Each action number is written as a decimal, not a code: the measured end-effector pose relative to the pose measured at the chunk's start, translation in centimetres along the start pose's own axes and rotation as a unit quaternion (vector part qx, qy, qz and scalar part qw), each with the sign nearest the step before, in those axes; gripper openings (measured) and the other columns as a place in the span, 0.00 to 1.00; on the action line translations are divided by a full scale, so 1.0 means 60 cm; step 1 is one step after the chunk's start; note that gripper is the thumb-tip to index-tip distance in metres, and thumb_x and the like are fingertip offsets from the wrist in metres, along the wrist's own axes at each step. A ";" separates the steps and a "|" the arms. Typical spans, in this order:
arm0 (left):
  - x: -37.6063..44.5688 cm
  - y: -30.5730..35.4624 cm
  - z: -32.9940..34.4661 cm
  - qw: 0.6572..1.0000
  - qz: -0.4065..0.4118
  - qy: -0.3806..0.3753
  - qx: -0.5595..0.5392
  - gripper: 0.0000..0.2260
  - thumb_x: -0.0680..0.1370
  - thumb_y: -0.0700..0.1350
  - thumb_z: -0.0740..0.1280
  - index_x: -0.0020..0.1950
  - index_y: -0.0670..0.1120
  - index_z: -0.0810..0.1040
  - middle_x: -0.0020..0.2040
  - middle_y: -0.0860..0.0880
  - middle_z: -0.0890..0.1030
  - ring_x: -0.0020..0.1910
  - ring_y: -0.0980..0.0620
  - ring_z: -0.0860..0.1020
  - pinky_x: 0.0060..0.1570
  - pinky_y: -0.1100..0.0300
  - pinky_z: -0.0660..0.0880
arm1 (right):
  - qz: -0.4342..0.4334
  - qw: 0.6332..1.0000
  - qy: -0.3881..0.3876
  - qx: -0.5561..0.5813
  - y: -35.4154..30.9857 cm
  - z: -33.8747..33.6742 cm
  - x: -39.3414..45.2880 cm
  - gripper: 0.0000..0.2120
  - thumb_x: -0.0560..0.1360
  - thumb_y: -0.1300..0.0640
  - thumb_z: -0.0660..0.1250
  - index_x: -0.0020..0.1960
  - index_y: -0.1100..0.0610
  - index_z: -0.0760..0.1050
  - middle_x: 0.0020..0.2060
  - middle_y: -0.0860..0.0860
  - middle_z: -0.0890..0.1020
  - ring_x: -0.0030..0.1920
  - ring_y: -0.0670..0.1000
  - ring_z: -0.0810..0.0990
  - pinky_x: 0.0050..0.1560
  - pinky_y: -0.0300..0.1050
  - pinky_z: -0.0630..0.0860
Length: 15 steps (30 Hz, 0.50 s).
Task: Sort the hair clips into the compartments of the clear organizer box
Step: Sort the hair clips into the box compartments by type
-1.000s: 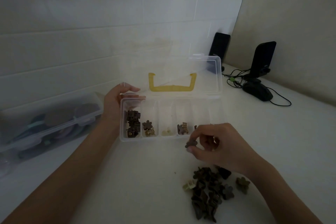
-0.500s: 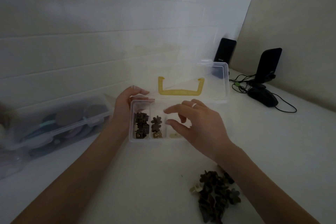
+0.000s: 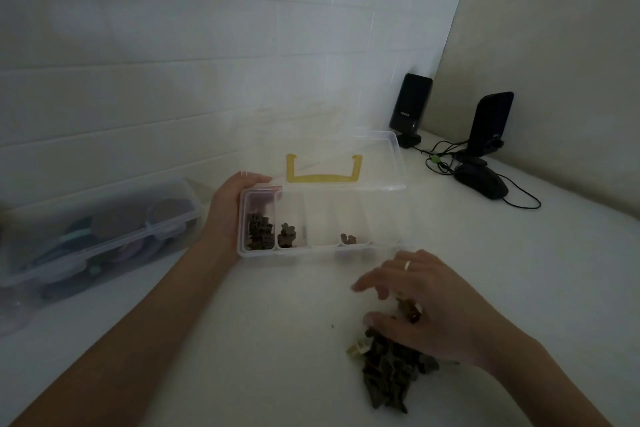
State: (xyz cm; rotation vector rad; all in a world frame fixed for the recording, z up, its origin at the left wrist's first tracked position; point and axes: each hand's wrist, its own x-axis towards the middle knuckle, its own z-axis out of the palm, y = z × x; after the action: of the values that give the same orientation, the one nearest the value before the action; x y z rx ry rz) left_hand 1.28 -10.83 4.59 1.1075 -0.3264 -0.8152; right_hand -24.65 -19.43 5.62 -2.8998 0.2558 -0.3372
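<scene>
1. the clear organizer box [image 3: 388, 218] sits open on the white desk [image 3: 242, 357], its lid [image 3: 381, 156] tilted back with a yellow handle [image 3: 323, 177] showing through it.
2. the left hand [image 3: 225, 211] grips the box's left end, thumb over the far corner of the rim and fingers curled round the side.
3. the leftmost compartment holds a stack of dark hair clips [image 3: 258, 230]; the next one holds a few flower-shaped clips [image 3: 286, 236]; a small cluster [image 3: 348, 238] lies in a compartment further right, and i cannot tell exactly which.
4. the right hand [image 3: 426, 308] is low over the desk in front of the box, a ring [image 3: 408, 265] on one finger. its fingers are loosely spread and blurred; a dark clip [image 3: 408, 310] shows beside them, and i cannot tell whether they grasp it.
5. the pile of loose clips [image 3: 388, 374] lies on the desk just under and nearer than that hand, with one pale clip [image 3: 356, 347] at its left edge.
6. a long clear storage bin [image 3: 104, 236] lies to the left by the wall; two black speakers [image 3: 410, 107] and a black mouse [image 3: 483, 180] with cables stand at the far right.
</scene>
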 end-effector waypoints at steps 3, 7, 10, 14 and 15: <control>-0.002 0.000 -0.001 1.000 0.000 0.004 0.015 0.08 0.72 0.47 0.65 0.33 0.47 0.76 0.27 0.49 0.76 0.24 0.51 0.74 0.28 0.65 0.72 | 0.008 0.998 -0.062 -0.016 -0.002 0.013 -0.006 0.19 0.70 0.33 0.58 0.55 0.42 0.73 0.43 0.36 0.73 0.47 0.38 0.69 0.52 0.36 0.66; -0.001 -0.003 -0.002 0.999 0.020 0.008 0.029 0.07 0.71 0.47 0.65 0.35 0.47 0.78 0.29 0.49 0.78 0.26 0.51 0.76 0.31 0.62 0.73 | 0.018 0.999 -0.045 -0.013 0.005 0.029 -0.005 0.15 0.74 0.36 0.55 0.48 0.44 0.74 0.40 0.39 0.75 0.44 0.39 0.70 0.51 0.39 0.67; 0.000 -0.003 -0.002 0.999 0.021 0.008 0.025 0.07 0.71 0.47 0.65 0.35 0.47 0.78 0.29 0.49 0.77 0.28 0.50 0.75 0.32 0.61 0.72 | 0.021 0.999 -0.033 0.015 0.009 0.033 0.004 0.17 0.74 0.38 0.53 0.46 0.45 0.75 0.38 0.40 0.77 0.41 0.39 0.69 0.49 0.36 0.66; 0.001 -0.002 -0.001 1.000 0.014 -0.006 0.028 0.09 0.71 0.47 0.65 0.31 0.48 0.76 0.26 0.50 0.76 0.26 0.51 0.74 0.31 0.62 0.70 | 0.012 0.999 -0.025 0.046 0.007 0.036 0.017 0.18 0.74 0.40 0.55 0.44 0.50 0.78 0.36 0.43 0.78 0.39 0.41 0.72 0.44 0.37 0.69; 0.001 -0.002 -0.001 0.999 0.016 -0.005 0.028 0.10 0.71 0.47 0.65 0.30 0.48 0.76 0.26 0.50 0.76 0.26 0.52 0.74 0.31 0.62 0.70 | 0.009 0.998 -0.023 0.050 0.006 0.036 0.019 0.18 0.73 0.40 0.57 0.43 0.51 0.79 0.36 0.44 0.78 0.38 0.42 0.73 0.42 0.35 0.68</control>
State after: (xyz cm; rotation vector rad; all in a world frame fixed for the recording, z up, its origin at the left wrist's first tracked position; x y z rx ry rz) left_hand 1.31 -10.88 4.43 1.1476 -0.3762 -0.7877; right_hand -23.05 -19.59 3.72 -2.8008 0.2502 -0.2719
